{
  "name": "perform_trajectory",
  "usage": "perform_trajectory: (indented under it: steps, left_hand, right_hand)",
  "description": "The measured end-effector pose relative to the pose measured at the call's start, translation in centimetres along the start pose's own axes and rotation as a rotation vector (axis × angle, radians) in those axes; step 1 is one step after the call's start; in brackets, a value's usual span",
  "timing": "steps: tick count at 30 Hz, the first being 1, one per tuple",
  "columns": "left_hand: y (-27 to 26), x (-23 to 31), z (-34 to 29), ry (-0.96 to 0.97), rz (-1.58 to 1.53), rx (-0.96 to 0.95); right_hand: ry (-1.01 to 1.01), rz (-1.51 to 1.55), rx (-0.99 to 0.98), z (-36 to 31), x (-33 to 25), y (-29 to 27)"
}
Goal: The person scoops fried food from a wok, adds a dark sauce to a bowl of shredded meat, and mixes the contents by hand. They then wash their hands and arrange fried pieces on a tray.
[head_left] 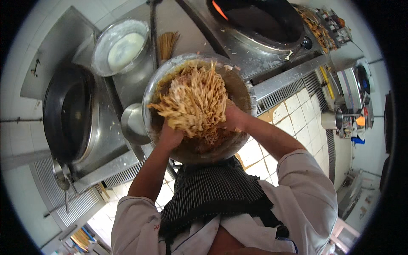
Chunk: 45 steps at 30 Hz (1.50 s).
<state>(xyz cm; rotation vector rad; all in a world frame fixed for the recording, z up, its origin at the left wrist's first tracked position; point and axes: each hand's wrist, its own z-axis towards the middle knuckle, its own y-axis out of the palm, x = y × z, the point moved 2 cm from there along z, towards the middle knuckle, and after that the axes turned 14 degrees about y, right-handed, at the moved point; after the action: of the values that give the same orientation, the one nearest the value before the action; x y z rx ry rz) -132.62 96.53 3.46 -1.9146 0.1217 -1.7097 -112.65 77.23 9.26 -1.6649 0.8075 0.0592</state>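
A large metal bowl with a smeared rim is in front of me at the middle of the view. Both my hands are inside it, lifting a big clump of tan, stringy food strips, whose exact kind I cannot tell. My left hand grips the clump from the near left. On the right side my right hand holds it, wrist against the strips. Most fingers of both hands are hidden under the food. Brown, wet-looking residue lies in the bowl below the clump.
Left of the bowl stand a small metal pot and a basin with white liquid. A black wok is at far left, another wok at far right. A bamboo brush lies beyond the bowl. White floor tiles show at right.
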Motion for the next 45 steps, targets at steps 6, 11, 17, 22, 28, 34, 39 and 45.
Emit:
perform_trajectory:
  steps: [6,11,17,22,28,34,39,45]
  left_hand:
    - [3.3,-1.3,-4.3,-0.608,-0.477,0.361]
    - [4.1,-6.3,0.6,-0.697,-0.817,0.628]
    - [6.0,-15.4,10.0,-0.585,-0.872,0.299]
    - [6.9,-11.1,12.0,-0.586,-0.843,0.153]
    - [8.4,-6.9,11.0,-0.416,-0.936,0.166]
    - [7.6,-11.7,6.7,0.032,-1.092,0.315]
    - [3.7,-8.4,-0.1,-0.509,-0.523,0.356]
    - [5.5,-7.4,1.8,-0.692,-0.923,0.66]
  right_hand:
    - [0.612,0.446,-0.556,8.3,11.1,2.5]
    - [0.88,1.035,-0.283,16.2,13.9,6.6]
    - [0.453,1.198,-0.339,17.7,10.2,13.2]
    - [0.802,1.198,-0.259,10.6,5.9,7.6]
    - [0.465,1.247,0.127,2.9,-1.5,-0.6]
    - [0.368,0.508,-0.036,3.7,-7.3,1.7]
    - [0.254,-0.212,-0.206,13.8,-4.6,5.1]
    - [0.511,0.272,-0.564,24.2,7.9,6.6]
